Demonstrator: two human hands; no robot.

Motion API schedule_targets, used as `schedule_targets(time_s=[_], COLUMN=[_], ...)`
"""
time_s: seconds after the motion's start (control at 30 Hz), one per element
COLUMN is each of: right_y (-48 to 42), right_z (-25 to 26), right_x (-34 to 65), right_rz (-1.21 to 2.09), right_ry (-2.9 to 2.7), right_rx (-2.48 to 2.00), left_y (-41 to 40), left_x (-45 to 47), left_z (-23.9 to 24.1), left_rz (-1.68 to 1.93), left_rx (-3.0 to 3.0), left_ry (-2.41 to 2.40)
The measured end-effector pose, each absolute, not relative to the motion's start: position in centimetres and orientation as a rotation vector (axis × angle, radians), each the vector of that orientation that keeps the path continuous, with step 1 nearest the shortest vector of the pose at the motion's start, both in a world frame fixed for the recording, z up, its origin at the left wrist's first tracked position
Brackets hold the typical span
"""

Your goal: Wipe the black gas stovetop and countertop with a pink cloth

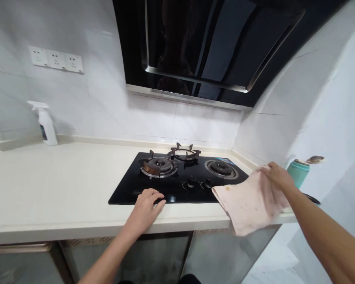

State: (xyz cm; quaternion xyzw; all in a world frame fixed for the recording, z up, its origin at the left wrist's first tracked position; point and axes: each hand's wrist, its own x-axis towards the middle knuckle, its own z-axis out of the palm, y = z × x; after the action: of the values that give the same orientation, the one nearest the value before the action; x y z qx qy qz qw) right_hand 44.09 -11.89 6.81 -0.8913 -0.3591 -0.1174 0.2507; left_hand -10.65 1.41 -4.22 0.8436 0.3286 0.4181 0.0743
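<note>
My right hand (pixel 274 176) is closed on a pale pink cloth (pixel 248 203), which hangs from my fingers over the right front corner of the stove and the counter's edge. Small stains show on the cloth. My left hand (pixel 148 205) rests at the front edge of the black glass gas stove (pixel 162 188), fingers stretched out and holding nothing. The left burner (pixel 162 165) has a brown piece on its side. The right burner (pixel 221 169) is without a pan support. One pan support (pixel 185 154) stands at the back, between the burners. Two knobs (pixel 192 181) sit at the front.
A white spray bottle (pixel 46 124) stands far left on the cream counter (pixel 62 185). A teal bottle (pixel 298 172) with its lid open is at the right, partly behind my right hand. The black range hood (pixel 192 47) hangs above. Cabinet doors (pixel 154 256) lie below.
</note>
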Motion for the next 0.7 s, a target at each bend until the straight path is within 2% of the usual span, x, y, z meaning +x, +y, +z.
schedule_targets(time_s=[0.1,0.23,0.37,0.43,0.47,0.6,0.7], right_y=[-11.7,-11.3,-12.5,-13.3,-13.6,-13.7,-13.3], right_z=[8.2,7.2,5.1,4.7,4.7,3.2,-0.7], right_x=[44.2,40.9,36.2,35.2,35.1,35.6,34.5], right_rz=[-0.344,-0.226,0.325,0.569,0.581,0.141,-0.101], right_ry=[-0.932,-1.156,-1.577,-1.569,-1.514,-1.434,-1.632], right_rx=[-2.462,-2.45,-2.155,-2.032,-2.02,-2.096,-2.094], left_y=[1.7,1.7,1.4,1.3,1.2,1.2,1.4], left_x=[-10.6,-10.7,-10.6,-10.5,-10.5,-10.6,-10.7], left_z=[-4.2,-4.1,-4.0,-4.1,-4.1,-4.1,-4.3], left_rz=[1.288,1.3,1.296,1.294,1.291,1.252,1.256], left_rx=[2.497,2.481,2.519,2.541,2.553,2.591,2.614], left_ry=[0.956,0.95,0.961,0.973,0.978,1.0,1.002])
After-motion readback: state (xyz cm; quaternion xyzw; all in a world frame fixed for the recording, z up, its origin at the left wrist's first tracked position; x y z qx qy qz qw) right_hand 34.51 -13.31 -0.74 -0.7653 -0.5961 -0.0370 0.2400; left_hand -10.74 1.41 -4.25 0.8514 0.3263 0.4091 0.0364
